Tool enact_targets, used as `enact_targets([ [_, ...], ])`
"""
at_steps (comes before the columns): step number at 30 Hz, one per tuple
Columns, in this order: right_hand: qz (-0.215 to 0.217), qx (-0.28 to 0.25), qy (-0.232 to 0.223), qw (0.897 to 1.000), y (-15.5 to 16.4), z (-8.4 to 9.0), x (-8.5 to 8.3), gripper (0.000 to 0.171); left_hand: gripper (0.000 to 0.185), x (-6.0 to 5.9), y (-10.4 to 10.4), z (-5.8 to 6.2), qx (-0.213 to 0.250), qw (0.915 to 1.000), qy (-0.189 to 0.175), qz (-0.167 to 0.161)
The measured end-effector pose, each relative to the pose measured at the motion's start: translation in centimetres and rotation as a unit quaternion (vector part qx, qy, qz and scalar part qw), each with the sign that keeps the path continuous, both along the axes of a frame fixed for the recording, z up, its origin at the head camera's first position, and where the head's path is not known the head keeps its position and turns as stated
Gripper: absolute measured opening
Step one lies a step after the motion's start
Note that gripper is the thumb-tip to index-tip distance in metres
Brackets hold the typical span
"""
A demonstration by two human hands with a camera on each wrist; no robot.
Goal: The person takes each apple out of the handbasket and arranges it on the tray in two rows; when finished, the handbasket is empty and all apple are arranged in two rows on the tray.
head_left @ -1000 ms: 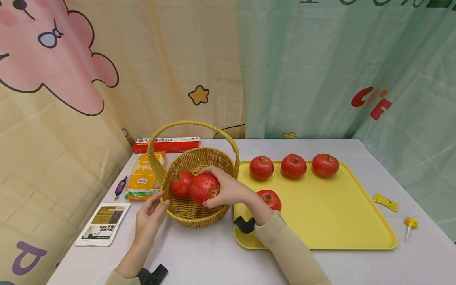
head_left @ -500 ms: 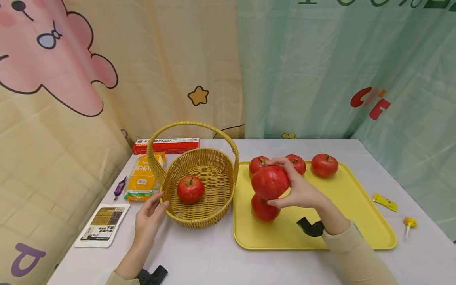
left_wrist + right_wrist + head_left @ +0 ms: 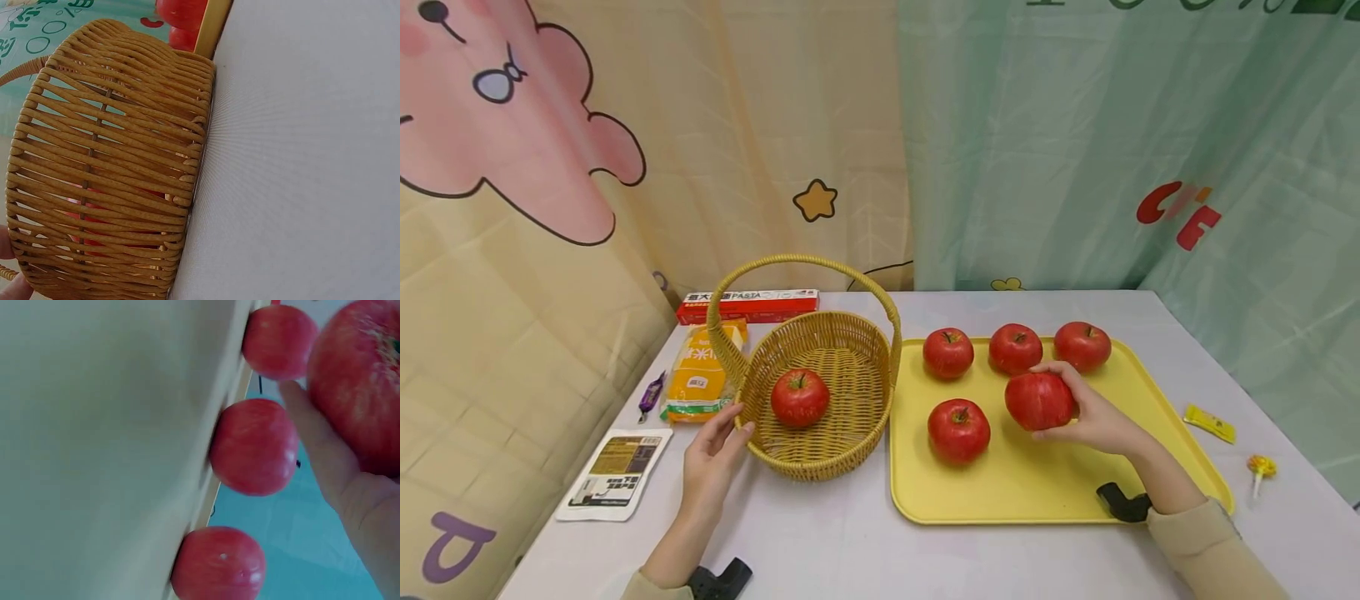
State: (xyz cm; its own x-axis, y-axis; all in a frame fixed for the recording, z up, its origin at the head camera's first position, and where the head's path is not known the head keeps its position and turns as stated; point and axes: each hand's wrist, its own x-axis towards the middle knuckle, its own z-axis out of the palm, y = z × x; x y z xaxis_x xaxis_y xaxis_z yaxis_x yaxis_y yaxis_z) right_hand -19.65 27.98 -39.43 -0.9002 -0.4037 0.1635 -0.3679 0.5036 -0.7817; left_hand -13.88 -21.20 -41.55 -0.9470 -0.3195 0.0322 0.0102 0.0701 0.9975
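Observation:
My right hand (image 3: 1093,421) grips a red apple (image 3: 1040,401) over the middle of the yellow tray (image 3: 1120,475). In the right wrist view the held apple (image 3: 362,387) appears close up, with a finger along its side. My left hand (image 3: 715,454) pinches the near left rim of a wicker basket (image 3: 820,471) with a tall arched handle. One apple (image 3: 801,397) sits inside the basket. On the tray are a front apple (image 3: 958,431) and a back row of three, among them the left one (image 3: 948,353), the middle one (image 3: 1015,348) and the right one (image 3: 1082,346).
Behind the basket lies a red and white pasta box (image 3: 748,306). Left of it are an orange bag (image 3: 703,375), a purple-wrapped candy (image 3: 652,396) and a white packet (image 3: 615,474). A yellow candy (image 3: 1210,423) and a lollipop (image 3: 1260,468) lie right of the tray.
My right hand has carried an apple out of the basket and rightward over the tray, leaving one apple in the basket. My left hand has stayed at the rim.

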Motion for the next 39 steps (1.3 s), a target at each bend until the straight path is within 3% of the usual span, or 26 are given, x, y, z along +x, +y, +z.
enact_targets([
  [10,0.008,0.069,0.056,0.996,0.5,-1.8,-0.7,0.080,0.045,0.0,0.0,0.0,0.002,1.0000,0.002,0.000],
  [17,0.023,0.109,0.075,0.991,0.4,-2.1,-0.7,0.079,0.044,0.0,0.0,-0.1,0.002,1.0000,0.001,0.002],
  [24,0.030,0.076,-0.003,0.997,0.5,-1.6,-0.2,0.060,0.045,-0.1,0.0,-0.1,-0.001,1.0000,0.001,0.004],
  [31,0.033,0.050,-0.069,0.996,0.9,-1.2,0.1,0.097,0.045,-0.1,0.0,-0.1,0.003,1.0000,0.003,0.001],
  [39,0.018,0.088,-0.097,0.991,1.2,-1.2,0.1,0.094,0.045,0.0,0.0,-0.1,0.004,1.0000,0.003,0.000],
])
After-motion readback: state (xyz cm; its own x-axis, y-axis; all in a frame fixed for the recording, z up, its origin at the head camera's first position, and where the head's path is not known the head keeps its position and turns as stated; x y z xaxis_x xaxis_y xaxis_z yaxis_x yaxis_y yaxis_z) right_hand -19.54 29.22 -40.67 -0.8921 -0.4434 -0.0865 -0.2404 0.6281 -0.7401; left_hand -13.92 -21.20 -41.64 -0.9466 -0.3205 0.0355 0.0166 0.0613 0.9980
